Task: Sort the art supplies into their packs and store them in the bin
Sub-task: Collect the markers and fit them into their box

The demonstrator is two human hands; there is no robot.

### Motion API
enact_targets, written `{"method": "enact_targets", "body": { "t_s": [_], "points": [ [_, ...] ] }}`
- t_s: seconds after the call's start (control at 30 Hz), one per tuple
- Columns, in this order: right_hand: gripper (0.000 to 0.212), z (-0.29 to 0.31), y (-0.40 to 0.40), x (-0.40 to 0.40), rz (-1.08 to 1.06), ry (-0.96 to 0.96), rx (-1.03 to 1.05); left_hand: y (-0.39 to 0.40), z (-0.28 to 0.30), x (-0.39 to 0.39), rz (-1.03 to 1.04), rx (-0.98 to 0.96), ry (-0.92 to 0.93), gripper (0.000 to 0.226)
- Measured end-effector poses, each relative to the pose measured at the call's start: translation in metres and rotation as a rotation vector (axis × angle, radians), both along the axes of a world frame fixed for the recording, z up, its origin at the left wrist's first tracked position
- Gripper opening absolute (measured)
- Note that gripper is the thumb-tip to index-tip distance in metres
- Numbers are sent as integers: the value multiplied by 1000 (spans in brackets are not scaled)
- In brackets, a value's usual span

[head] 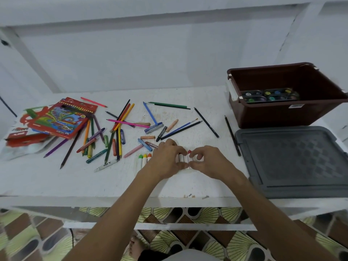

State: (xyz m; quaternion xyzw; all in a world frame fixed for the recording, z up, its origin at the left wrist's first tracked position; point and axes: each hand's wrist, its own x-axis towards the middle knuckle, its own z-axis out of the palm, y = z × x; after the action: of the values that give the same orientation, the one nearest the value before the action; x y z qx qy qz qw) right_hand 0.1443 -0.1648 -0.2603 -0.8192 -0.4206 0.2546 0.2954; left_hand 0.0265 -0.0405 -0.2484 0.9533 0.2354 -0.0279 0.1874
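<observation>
Barely begun, by the look of it: only the paint set (271, 95) lay in the bin (286, 113). Both hands, left hand (165, 159) and right hand (209, 161), pinched a row of white markers (182, 158) between their grips on the worktop (188, 185). Left of the grip, loose pencils (120, 127) and red packs (62, 117) waited unsorted.

white crayons (144, 160) lie side by side; brown bin (282, 115) holds paints (271, 95).

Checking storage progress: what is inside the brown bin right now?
The brown bin holds paint palettes with coloured wells near its front wall; that wall hides the floor beneath them.
</observation>
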Motion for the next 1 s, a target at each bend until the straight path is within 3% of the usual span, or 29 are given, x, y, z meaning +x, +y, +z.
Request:
{"method": "enact_targets", "body": {
  "t_s": [0.27,0.43,0.67,0.77,1.0],
  "points": [
    [32,-3,5,2,-76,57,15,1,-2,-2,-17,-12,-26,46],
    [30,-3,3,5,-87,120,3,9,-6,-18,-4,-97,-158,40],
    [34,-3,8,-3,-98,15,37,29,-15,-58,298,109,-100,60],
    [38,-2,11,-8,-113,4,30,33,-21,-68,456,15,-74,69],
    [44,-2,20,-14,-97,-49,-22,38,-20,-73,497,-95,-145,46]
  ]
}}
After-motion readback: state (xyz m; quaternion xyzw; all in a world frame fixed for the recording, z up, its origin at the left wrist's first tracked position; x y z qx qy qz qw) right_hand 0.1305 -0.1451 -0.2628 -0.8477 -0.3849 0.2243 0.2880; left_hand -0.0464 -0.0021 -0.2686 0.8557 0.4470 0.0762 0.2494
